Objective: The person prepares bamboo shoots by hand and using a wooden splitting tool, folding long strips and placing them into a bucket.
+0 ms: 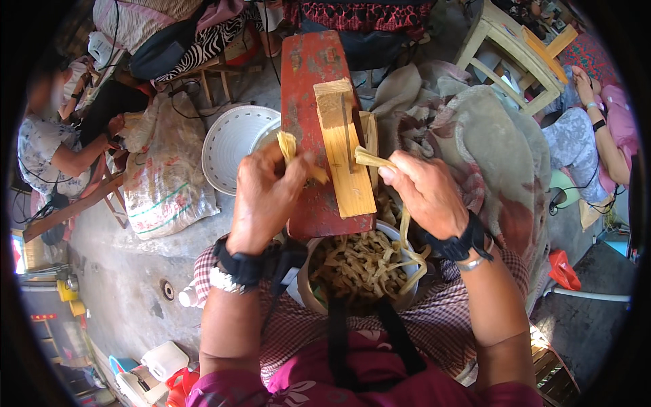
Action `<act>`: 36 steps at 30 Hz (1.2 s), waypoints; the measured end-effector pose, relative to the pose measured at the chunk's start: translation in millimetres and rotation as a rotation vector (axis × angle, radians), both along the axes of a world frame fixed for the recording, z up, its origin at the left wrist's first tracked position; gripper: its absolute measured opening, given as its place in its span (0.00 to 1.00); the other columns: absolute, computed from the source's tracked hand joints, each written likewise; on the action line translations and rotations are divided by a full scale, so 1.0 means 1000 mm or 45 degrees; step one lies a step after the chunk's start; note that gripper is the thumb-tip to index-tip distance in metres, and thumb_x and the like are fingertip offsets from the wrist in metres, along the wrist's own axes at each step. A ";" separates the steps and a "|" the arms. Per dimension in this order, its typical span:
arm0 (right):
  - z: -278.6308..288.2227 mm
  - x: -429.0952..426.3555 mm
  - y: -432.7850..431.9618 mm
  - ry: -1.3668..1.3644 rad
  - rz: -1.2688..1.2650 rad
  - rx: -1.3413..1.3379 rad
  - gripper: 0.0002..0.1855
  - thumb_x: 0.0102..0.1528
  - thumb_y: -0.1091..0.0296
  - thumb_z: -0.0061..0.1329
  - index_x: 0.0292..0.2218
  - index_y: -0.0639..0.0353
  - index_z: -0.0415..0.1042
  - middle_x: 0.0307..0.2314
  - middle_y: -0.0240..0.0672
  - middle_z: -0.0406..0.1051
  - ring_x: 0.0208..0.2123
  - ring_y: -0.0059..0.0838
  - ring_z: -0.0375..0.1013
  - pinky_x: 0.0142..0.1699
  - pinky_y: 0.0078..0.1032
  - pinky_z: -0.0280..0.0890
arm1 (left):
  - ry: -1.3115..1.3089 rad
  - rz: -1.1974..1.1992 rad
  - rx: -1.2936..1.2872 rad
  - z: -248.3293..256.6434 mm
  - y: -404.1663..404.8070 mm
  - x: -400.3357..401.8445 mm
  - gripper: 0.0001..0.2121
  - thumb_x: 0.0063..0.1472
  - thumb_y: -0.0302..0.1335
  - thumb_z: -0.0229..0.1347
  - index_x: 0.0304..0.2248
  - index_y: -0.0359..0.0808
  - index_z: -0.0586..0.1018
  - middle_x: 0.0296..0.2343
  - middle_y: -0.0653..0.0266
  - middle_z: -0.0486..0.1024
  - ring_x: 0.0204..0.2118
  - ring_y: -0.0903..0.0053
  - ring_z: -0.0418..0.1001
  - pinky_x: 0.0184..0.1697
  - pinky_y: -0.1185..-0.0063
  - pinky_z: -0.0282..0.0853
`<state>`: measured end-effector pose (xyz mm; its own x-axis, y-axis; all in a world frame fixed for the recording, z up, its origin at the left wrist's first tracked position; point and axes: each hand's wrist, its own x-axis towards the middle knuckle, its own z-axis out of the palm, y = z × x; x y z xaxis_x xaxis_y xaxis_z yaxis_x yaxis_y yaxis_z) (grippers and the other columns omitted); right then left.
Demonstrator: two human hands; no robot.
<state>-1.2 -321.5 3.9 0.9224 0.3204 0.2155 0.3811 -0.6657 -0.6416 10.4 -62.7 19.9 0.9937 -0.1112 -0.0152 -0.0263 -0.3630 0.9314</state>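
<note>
My left hand (267,191) pinches a short pale-yellow fibrous strip (287,145) just left of the wooden block. In my right hand (424,191) is a longer pale strip (373,158), its free end close to the block's right side and its tail hanging below the hand. The pale wooden block (351,193), with a dark narrow slot or blade along it, stands on a worn red wooden bench (307,102). Between my knees sits a round pail (305,287) of short, curled, yellowish-brown pieces (363,257). Fingertips of my left hand are blurred.
White perforated basket (218,147) and a stuffed plastic sack (157,183) stand left of the bench. A stained blanket (488,142) lies heaped at right. People sit at both sides and beyond the bench. A wooden stool (475,61) is at upper right.
</note>
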 end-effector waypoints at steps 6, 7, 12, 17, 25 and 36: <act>0.005 -0.050 0.025 -0.324 0.262 0.453 0.11 0.60 0.63 0.57 0.31 0.58 0.71 0.21 0.36 0.74 0.23 0.35 0.77 0.26 0.33 0.70 | 0.243 -0.774 0.133 0.016 0.005 -0.046 0.12 0.66 0.31 0.62 0.40 0.29 0.82 0.25 0.59 0.81 0.27 0.77 0.77 0.33 0.76 0.73; 0.007 -0.058 0.030 -0.367 0.319 0.435 0.10 0.59 0.64 0.58 0.31 0.58 0.72 0.22 0.33 0.74 0.24 0.32 0.77 0.28 0.32 0.72 | 0.129 -0.861 0.193 0.016 0.003 -0.049 0.12 0.66 0.31 0.62 0.39 0.28 0.82 0.26 0.56 0.81 0.28 0.71 0.79 0.34 0.74 0.74; 0.000 -0.102 0.051 -0.587 0.549 0.235 0.08 0.53 0.65 0.59 0.33 0.57 0.74 0.25 0.24 0.70 0.31 0.23 0.73 0.34 0.26 0.72 | 0.737 -0.816 -0.297 -0.019 -0.021 -0.068 0.25 0.73 0.46 0.47 0.39 0.27 0.82 0.31 0.60 0.81 0.35 0.76 0.77 0.41 0.76 0.73; -0.008 -0.130 0.061 -0.477 0.648 0.347 0.09 0.52 0.67 0.56 0.35 0.59 0.74 0.25 0.26 0.66 0.29 0.24 0.70 0.32 0.26 0.66 | 1.120 -0.654 -0.605 -0.018 -0.044 -0.081 0.21 0.72 0.43 0.52 0.42 0.28 0.81 0.29 0.68 0.79 0.33 0.87 0.72 0.37 0.84 0.70; -0.007 -0.125 0.039 -0.345 0.438 0.860 0.07 0.61 0.70 0.50 0.37 0.65 0.73 0.28 0.35 0.71 0.30 0.29 0.74 0.34 0.28 0.70 | 0.825 -0.493 -0.610 -0.018 -0.060 -0.079 0.04 0.71 0.23 0.53 0.41 0.32 0.77 0.29 0.72 0.75 0.29 0.90 0.70 0.33 0.86 0.68; -0.004 -0.082 0.014 0.601 -0.031 0.887 0.19 0.69 0.58 0.46 0.40 0.69 0.75 0.27 0.27 0.74 0.29 0.14 0.73 0.36 0.20 0.68 | -0.621 -0.563 0.418 0.002 -0.048 -0.082 0.07 0.58 0.19 0.61 0.37 0.32 0.82 0.32 0.59 0.80 0.34 0.64 0.80 0.38 0.74 0.74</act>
